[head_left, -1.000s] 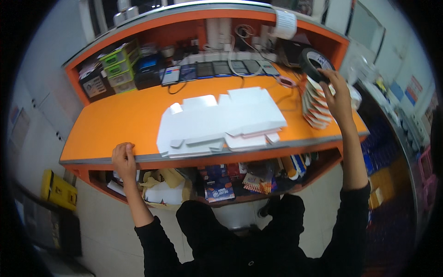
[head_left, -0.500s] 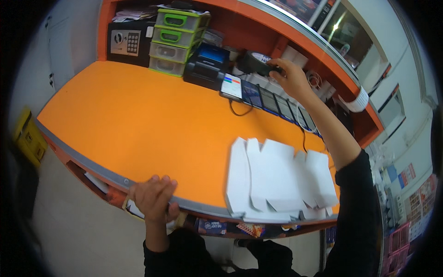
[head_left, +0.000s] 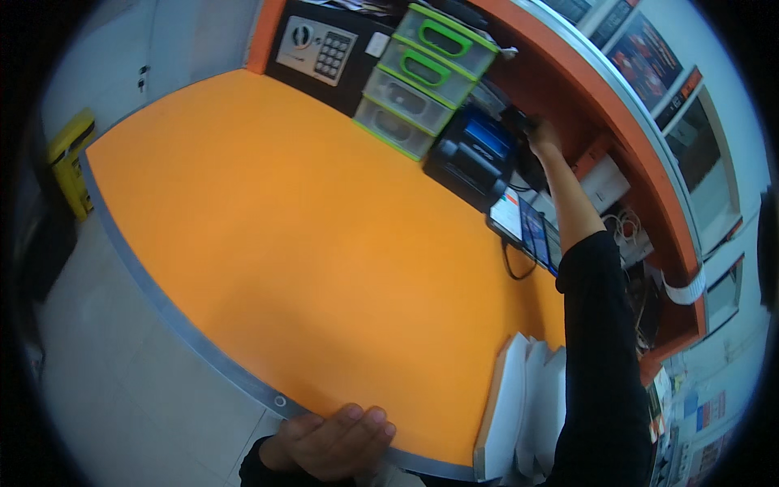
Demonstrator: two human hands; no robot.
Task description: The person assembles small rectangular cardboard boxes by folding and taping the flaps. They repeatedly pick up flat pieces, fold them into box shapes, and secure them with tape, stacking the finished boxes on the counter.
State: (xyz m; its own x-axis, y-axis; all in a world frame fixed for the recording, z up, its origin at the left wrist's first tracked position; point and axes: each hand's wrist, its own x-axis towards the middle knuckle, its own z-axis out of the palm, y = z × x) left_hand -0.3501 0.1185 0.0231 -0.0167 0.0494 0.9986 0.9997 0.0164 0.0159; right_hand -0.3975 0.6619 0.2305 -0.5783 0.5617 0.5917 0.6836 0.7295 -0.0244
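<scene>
My right hand [head_left: 544,136] reaches far into the back shelf, just beyond a black printer [head_left: 473,154] with a blue top. Its fingers are closed around a dark object [head_left: 514,120] whose kind I cannot make out. Below the wrist lies a row of phones, the nearest a lit phone [head_left: 506,213] with a black cable. My left hand [head_left: 337,445] rests on the front edge of the orange table [head_left: 308,243], fingers stretched out and holding nothing. White flat-folded cardboard boxes [head_left: 503,406] stand at the lower right, partly hidden behind my right sleeve.
A drawer tower [head_left: 426,77] with green frames stands left of the printer, beside a black safe [head_left: 320,53] with a keypad. White boxes [head_left: 604,185] and a coiled white cable [head_left: 625,229] sit on the right shelf. A yellow case [head_left: 73,162] is off the table's left end.
My view has swung left, so the table's contents sit further right and lower. My right hand has gone from above the phones to behind the printer. The left hand stays at the edge.
</scene>
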